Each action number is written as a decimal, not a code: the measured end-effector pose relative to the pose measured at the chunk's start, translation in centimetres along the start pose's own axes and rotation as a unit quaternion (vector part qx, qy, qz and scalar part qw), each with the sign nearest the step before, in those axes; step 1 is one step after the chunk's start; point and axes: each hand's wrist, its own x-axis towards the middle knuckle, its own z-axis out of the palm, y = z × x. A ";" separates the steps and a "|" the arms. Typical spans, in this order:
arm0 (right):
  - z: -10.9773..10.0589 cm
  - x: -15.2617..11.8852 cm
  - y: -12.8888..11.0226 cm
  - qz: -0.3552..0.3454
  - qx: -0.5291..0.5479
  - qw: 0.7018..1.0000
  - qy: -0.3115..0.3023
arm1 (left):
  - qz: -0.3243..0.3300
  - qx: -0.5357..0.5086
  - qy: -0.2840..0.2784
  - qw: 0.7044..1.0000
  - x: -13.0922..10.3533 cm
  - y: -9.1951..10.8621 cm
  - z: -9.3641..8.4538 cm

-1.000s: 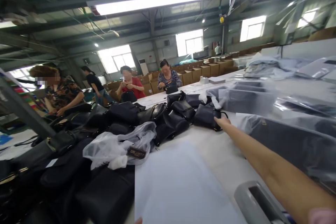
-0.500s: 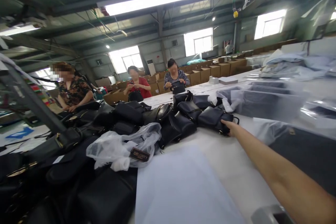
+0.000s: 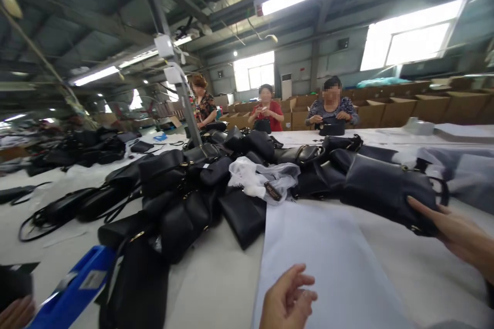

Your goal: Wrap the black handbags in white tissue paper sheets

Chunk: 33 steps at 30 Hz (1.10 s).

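Observation:
My right hand [image 3: 453,226] grips the strap end of a black handbag [image 3: 380,185], thumb on top of it. The bag is tilted and held at the right end of the pile. My left hand [image 3: 287,298] is over a large white sheet [image 3: 316,239], its fingers loosely curled and apart with nothing in them. Beyond that hand lie a crumpled translucent plastic bag [image 3: 247,175] and a dark brand tag [image 3: 273,191] with small lettering. Several other black handbags [image 3: 185,223] are heaped to the left of the sheet.
A blue tape dispenser [image 3: 77,288] stands at the lower left, beside another person's hand [image 3: 17,313] at a dark item. A metal post [image 3: 189,113] rises beyond the pile. Across the table [image 3: 216,288], people handle black bags before cardboard boxes [image 3: 401,110].
My view has swung left. The handbag in my right hand is closer and looks larger. My left hand has come into view over the white sheet.

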 end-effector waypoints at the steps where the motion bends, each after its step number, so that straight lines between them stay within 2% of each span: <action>1: 0.1 -2.6 -1.0 0.018 -0.005 0.995 -0.100 | -0.013 -0.038 -0.012 0.999 0.1 0.5 0.2; 2: 0.3 -5.4 -2.1 0.030 -0.017 0.988 -0.148 | -0.027 -0.072 -0.022 0.997 0.1 1.1 0.4; 4: 1.4 -11.1 -3.9 -0.007 -0.027 0.970 -0.243 | -0.052 -0.141 -0.036 0.988 -0.5 2.4 0.6; 6: 3.1 -16.0 -5.1 -0.062 -0.039 0.935 -0.347 | -0.063 -0.220 -0.050 0.972 -1.8 3.3 0.4; 7: 4.1 -18.0 -5.4 -0.102 -0.066 0.915 -0.384 | -0.064 -0.263 -0.053 0.961 -2.6 3.6 0.1; 8: 5.1 -19.8 -5.5 -0.153 -0.110 0.900 -0.394 | -0.066 -0.305 -0.052 0.949 -3.4 3.6 -0.4; 10: 6.6 -22.7 -5.3 -0.254 -0.217 0.874 -0.352 | -0.083 -0.376 -0.040 0.922 -5.1 3.0 -1.9; 12: 7.4 -25.0 -5.0 -0.362 -0.290 0.842 -0.277 | -0.100 -0.418 -0.022 0.902 -6.6 1.8 -3.7; 15: 7.6 -27.7 -4.3 -0.546 -0.265 0.777 -0.167 | -0.095 -0.439 -0.018 0.894 -8.7 -0.5 -6.5; 16: 7.6 -28.3 -4.1 -0.582 -0.237 0.767 -0.126 | -0.097 -0.437 -0.019 0.894 -9.3 -1.1 -7.2; 17: 7.6 -28.8 -3.9 -0.590 -0.209 0.775 -0.086 | -0.105 -0.432 -0.021 0.896 -9.8 -1.7 -7.9; 18: 7.7 -29.4 -3.7 -0.564 -0.183 0.803 -0.062 | -0.116 -0.424 -0.019 0.898 -10.3 -2.1 -8.4; 19: 7.8 -29.9 -3.5 -0.506 -0.156 0.846 -0.063 | -0.125 -0.415 -0.013 0.901 -10.6 -2.5 -8.9; 21: 8.2 -31.0 -3.2 -0.343 -0.104 0.923 -0.136 | -0.135 -0.394 0.018 0.909 -11.0 -2.8 -9.6; 22: 8.3 -31.6 -3.1 -0.271 -0.084 0.938 -0.198 | -0.135 -0.380 0.043 0.914 -11.1 -2.9 -9.8; 24: 8.4 -32.9 -3.1 -0.186 -0.059 0.930 -0.311 | -0.125 -0.343 0.094 0.926 -11.5 -3.0 -10.0; 26: 8.1 -33.8 -3.5 -0.167 -0.055 0.909 -0.379 | -0.120 -0.298 0.127 0.939 -12.1 -3.1 -9.8; 28: 7.5 -34.3 -3.8 -0.164 -0.057 0.895 -0.412 | -0.122 -0.258 0.128 0.950 -12.9 -3.3 -9.1; 30: 6.5 -34.2 -3.9 -0.161 -0.067 0.886 -0.431 | -0.110 -0.234 0.100 0.961 -13.5 -3.3 -8.2; 32: 5.4 -33.9 -3.8 -0.173 -0.096 0.881 -0.430 | -0.082 -0.204 0.078 0.972 -13.9 -3.1 -7.5; 33: 4.9 -33.8 -3.6 -0.187 -0.121 0.879 -0.422 | -0.076 -0.182 0.086 0.977 -14.0 -2.8 -7.5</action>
